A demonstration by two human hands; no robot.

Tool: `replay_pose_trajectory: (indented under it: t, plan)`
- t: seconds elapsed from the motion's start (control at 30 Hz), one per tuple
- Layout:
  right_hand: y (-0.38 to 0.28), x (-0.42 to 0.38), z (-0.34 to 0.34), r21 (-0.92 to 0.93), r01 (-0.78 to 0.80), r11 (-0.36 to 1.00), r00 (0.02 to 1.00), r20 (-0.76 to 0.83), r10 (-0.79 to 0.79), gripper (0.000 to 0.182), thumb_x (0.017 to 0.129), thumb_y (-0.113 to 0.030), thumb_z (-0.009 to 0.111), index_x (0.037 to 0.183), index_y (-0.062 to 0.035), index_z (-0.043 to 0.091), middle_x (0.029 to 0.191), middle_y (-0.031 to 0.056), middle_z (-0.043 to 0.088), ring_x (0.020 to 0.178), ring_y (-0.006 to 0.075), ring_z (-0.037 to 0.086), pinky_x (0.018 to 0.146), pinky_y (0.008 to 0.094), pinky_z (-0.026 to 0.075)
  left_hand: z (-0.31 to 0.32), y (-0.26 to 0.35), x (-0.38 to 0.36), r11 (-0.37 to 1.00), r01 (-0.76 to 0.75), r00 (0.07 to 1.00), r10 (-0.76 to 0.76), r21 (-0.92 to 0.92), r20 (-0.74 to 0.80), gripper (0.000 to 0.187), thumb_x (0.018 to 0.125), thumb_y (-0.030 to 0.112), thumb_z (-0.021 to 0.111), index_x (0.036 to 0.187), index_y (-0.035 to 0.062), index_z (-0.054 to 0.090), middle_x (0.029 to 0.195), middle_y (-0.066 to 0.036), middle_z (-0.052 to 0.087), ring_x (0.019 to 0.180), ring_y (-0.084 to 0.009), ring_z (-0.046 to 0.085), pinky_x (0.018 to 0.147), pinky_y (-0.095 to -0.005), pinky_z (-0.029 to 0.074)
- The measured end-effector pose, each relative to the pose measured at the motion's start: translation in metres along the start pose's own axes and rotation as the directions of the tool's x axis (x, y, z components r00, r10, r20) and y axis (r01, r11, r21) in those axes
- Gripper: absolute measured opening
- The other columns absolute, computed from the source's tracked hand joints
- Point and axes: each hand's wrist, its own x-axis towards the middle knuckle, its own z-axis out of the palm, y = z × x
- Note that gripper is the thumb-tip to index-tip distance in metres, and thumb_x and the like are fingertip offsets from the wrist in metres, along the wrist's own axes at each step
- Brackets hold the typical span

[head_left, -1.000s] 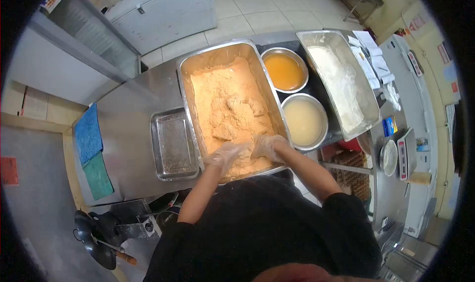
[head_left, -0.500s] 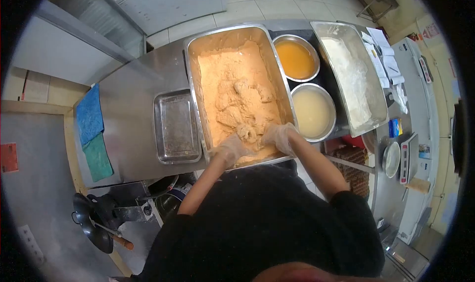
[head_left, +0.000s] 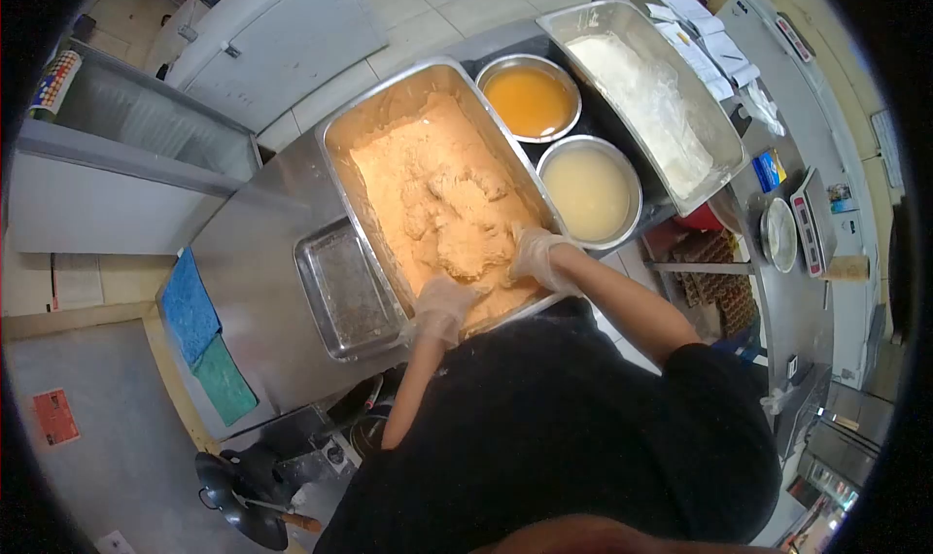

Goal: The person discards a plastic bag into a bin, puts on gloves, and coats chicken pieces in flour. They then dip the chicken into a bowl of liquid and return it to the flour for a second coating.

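**Both gloved hands down in the breading pan**

The left hand (head_left: 443, 306), in a thin clear glove, sits at the near edge of the big steel pan (head_left: 342, 170), fingers spread flat on the orange breading (head_left: 408, 165). The right hand (head_left: 534, 256), gloved too, presses in at about two o'clock from it, fingers curled against a coated lump (head_left: 469, 248) lying between the two hands. The hands are apart, neither closed around anything.

At nine o'clock of the pan, touching it, a small empty-looking tray (head_left: 340, 287). At three o'clock, a bowl of pale batter (head_left: 590, 192); beyond it, a bowl of orange liquid (head_left: 530, 99).
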Motion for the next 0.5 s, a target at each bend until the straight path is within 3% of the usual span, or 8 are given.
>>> replay_pose_trajectory:
  t: [0.07,0.13,0.17,0.3,0.37,0.43,0.47,0.5]
  plan:
    - [0.004,0.001,0.014,-0.231,0.255,0.939,0.965,-0.002,-0.262,0.063,0.082,-0.049,0.077,0.128,-0.0055,0.073,0.132,0.0201,0.071,0.119,0.0370,0.068,0.103,0.0454,0.053,0.017,-0.013,0.010,0.995,-0.059,0.998,0.057,0.083,0.037,0.027,0.099,0.024,0.063,0.117,0.0092,0.076,0.104,-0.022,0.075,0.099,-0.0392,0.072,0.085,-0.0441,0.058]
    - [-0.015,-0.001,0.004,-0.173,0.204,0.963,0.960,0.229,-0.163,0.065,0.082,-0.047,0.077,0.131,-0.0052,0.071,0.136,0.0200,0.069,0.123,0.0364,0.066,0.104,0.0454,0.053,0.071,-0.057,0.043,0.698,-0.592,0.799,0.575,0.404,0.177,0.035,0.100,0.032,0.064,0.120,0.0055,0.075,0.109,-0.024,0.075,0.099,-0.0403,0.072,0.085,-0.0452,0.057]
    - [-0.018,0.001,-0.002,-0.158,0.125,0.980,0.920,0.389,-0.055,0.067,0.082,-0.045,0.077,0.135,-0.0048,0.069,0.140,0.0200,0.067,0.127,0.0357,0.064,0.105,0.0454,0.053,0.077,-0.057,0.037,0.709,-0.585,0.805,0.569,0.395,0.169,0.035,0.100,0.032,0.064,0.120,0.0055,0.075,0.109,-0.024,0.075,0.099,-0.0403,0.072,0.085,-0.0452,0.057]
    - [0.006,0.041,0.042,-0.136,0.172,0.976,0.983,0.089,-0.161,0.060,0.094,-0.045,0.065,0.138,-0.0053,0.066,0.147,0.0207,0.061,0.133,0.0358,0.060,0.110,0.0416,0.049,0.050,-0.044,0.039,0.971,-0.232,0.973,0.231,-0.054,-0.009,0.044,0.097,0.039,0.066,0.122,0.0037,0.073,0.111,-0.024,0.075,0.098,-0.0380,0.072,0.085,-0.0463,0.055]
    - [-0.014,-0.013,-0.005,-0.173,0.196,0.965,0.979,0.089,-0.183,0.057,0.098,-0.044,0.059,0.140,-0.0051,0.064,0.147,0.0220,0.060,0.134,0.0357,0.060,0.112,0.0402,0.047,0.031,-0.036,0.032,0.951,-0.031,1.000,0.029,-0.306,-0.012,0.049,0.095,0.042,0.067,0.124,0.0029,0.073,0.113,-0.024,0.075,0.098,-0.0368,0.072,0.085,-0.0469,0.054]
    - [-0.030,-0.052,-0.039,0.059,0.088,0.994,0.996,-0.015,-0.087,0.057,0.097,-0.039,0.062,0.143,-0.0057,0.061,0.144,0.0237,0.062,0.132,0.0382,0.061,0.111,0.0421,0.048,0.019,-0.027,0.018,0.823,0.177,0.983,-0.171,-0.539,0.061,0.054,0.093,0.046,0.068,0.125,0.0020,0.072,0.114,-0.025,0.075,0.097,-0.0356,0.072,0.085,-0.0474,0.053]
    - [-0.018,-0.026,-0.022,0.235,-0.062,0.970,0.973,-0.204,0.112,0.062,0.086,-0.046,0.078,0.133,-0.0075,0.065,0.128,0.0255,0.070,0.123,0.0411,0.066,0.105,0.0444,0.052,0.003,-0.019,0.010,0.818,0.187,0.982,-0.177,-0.544,0.071,0.054,0.093,0.046,0.068,0.125,0.0020,0.072,0.114,-0.025,0.075,0.097,-0.0356,0.072,0.085,-0.0474,0.053]
    - [-0.010,-0.002,-0.019,0.229,-0.066,0.971,0.974,-0.195,0.112,0.062,0.086,-0.046,0.078,0.133,-0.0075,0.065,0.128,0.0255,0.070,0.123,0.0411,0.066,0.105,0.0444,0.052,-0.027,-0.009,0.006,0.917,0.222,0.975,-0.213,-0.332,0.065,0.045,0.096,0.038,0.065,0.120,0.0004,0.073,0.113,-0.025,0.075,0.099,-0.0371,0.073,0.086,-0.0473,0.055]
